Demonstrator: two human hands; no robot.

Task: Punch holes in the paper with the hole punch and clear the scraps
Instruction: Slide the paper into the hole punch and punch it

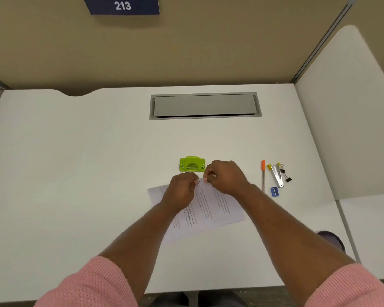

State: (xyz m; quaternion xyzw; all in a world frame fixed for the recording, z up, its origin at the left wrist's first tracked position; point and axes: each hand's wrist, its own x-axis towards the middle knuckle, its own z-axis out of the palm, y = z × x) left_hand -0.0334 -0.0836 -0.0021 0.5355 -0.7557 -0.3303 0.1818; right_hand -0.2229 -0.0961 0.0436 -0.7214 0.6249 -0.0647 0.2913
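A sheet of printed paper [211, 209] lies tilted on the white desk [75, 162]. My left hand [181, 189] and my right hand [225, 177] meet over its far edge, fingers pinching the paper's top edge between them. A lime-green hole punch [192, 164] sits just beyond the hands, apart from the paper. Both forearms cover part of the sheet. No scraps are visible.
To the right lie an orange-capped pen [263, 173], a staple remover [276, 176], two black binder clips [286, 176] and a blue sharpener [274, 191]. A grey cable hatch [205, 105] is set in the desk at the back. Beige partition walls enclose the desk.
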